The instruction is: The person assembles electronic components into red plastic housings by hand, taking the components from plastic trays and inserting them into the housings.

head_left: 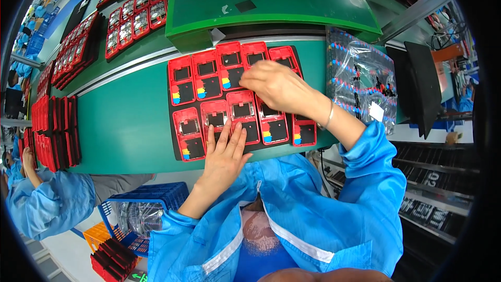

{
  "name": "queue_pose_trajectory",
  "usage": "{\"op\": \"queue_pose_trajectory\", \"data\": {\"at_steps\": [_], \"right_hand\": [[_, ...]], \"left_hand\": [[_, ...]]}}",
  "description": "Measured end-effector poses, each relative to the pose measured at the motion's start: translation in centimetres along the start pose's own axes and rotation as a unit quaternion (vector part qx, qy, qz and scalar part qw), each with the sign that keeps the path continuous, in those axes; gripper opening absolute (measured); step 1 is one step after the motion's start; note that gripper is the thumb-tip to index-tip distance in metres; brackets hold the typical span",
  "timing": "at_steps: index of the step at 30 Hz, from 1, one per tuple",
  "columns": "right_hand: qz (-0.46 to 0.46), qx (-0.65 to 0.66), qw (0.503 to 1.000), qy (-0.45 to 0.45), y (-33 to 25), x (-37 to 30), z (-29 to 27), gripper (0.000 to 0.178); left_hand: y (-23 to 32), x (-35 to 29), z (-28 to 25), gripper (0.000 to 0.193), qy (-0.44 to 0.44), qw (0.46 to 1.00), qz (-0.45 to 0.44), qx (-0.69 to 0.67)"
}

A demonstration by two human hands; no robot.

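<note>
Red phone-shaped plastic casings (228, 55) lie in two rows on a black tray (171, 110). Each has dark rectangular panels, and many carry yellow, blue and red patches at a lower corner. My left hand (225, 157) rests flat, fingers stretched out, over the lower ends of casings in the near row. Above the far row, right of the middle, my right hand (276, 86) has its fingertips pinched together at a casing. Whatever the pinch holds is too small or hidden to make out. That hand and forearm cover parts of the right-hand casings.
A green table (120, 125) carries stacked red casings (55, 130) at its left. Right of the tray lies a clear plastic-wrapped pack (360, 81) with red and blue bits. A green raised shelf (271, 18) stands behind. A blue crate (169, 196) and a co-worker's sleeve (57, 198) are lower left.
</note>
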State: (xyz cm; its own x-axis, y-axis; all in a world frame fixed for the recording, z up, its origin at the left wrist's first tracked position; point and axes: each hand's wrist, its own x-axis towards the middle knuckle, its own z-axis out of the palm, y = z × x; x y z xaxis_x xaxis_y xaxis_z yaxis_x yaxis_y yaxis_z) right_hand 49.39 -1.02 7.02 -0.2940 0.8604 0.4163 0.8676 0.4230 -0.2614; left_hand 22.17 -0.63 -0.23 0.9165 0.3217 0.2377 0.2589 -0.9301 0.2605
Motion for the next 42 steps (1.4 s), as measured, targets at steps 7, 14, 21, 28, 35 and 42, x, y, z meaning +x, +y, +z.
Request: {"op": "queue_pose_trajectory", "data": {"at_steps": [7, 14, 21, 28, 35, 42], "right_hand": [[-0.044, -0.054, 0.994, -0.085, 2.7, 1.8, 2.7, 0.019], [-0.055, -0.038, 0.995, -0.076, 2.4, 3.6, 3.0, 0.021], [-0.06, -0.054, 0.991, -0.102, 1.1, 5.0, 3.7, 0.021], [-0.114, -0.103, 0.985, -0.075, -0.4, 5.6, 5.4, 0.019], [-0.126, -0.088, 0.984, -0.087, -0.5, 5.3, 6.0, 0.018], [-0.125, -0.01, 0.991, -0.054, -1.2, 8.6, 5.8, 0.012]], "left_hand": [[-0.5, 0.1, -1.7, 0.055, 0.041, 0.999, -0.008, -0.018], [-1.5, -2.2, -2.0, 0.054, 0.07, 0.996, -0.047, -0.012], [-1.1, -2.9, -1.0, 0.057, 0.036, 0.997, -0.06, 0.014], [-0.7, -2.8, -1.0, 0.062, 0.05, 0.994, -0.077, 0.061], [0.2, -2.4, 0.7, 0.062, 0.071, 0.99, -0.115, 0.046], [-0.4, -3.5, 0.0, 0.068, 0.089, 0.993, -0.078, -0.001]]}}
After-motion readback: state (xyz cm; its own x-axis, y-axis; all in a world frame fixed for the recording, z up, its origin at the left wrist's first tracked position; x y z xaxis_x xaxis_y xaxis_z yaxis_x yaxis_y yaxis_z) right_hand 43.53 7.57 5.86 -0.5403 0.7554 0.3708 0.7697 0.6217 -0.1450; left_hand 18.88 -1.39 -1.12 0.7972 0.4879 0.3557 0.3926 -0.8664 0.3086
